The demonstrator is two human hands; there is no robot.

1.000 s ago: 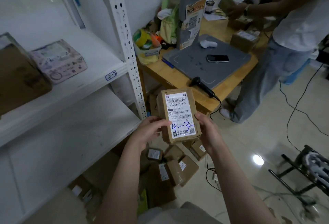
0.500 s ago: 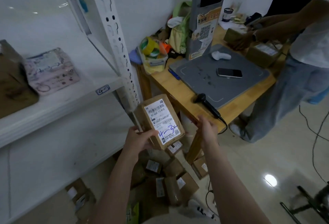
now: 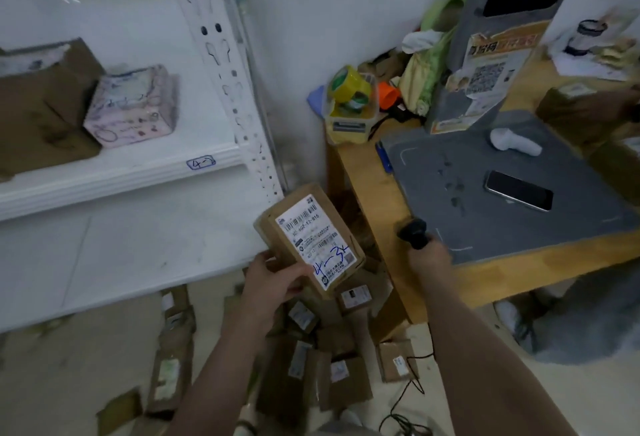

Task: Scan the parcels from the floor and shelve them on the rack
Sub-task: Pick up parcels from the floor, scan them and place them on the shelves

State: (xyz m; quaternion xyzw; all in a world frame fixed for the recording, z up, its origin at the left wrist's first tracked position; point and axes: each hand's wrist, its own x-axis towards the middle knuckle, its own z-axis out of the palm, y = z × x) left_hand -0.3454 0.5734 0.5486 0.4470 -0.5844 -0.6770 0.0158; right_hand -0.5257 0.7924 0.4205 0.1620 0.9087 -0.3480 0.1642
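Gripping the parcel by its near end, the left hand is holding it label-up in the air, well left of the right hand. Its long axis is running away from the left hand, with the far end leaning left toward the rack. The right hand is clasping the black scanner at the table edge. A second ago both hands were holding the parcel, which was pointing nearly straight ahead.

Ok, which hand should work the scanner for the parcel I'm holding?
Right. The right hand is on the black scanner at the table edge, while the left hand holds the labelled parcel with its label facing up.
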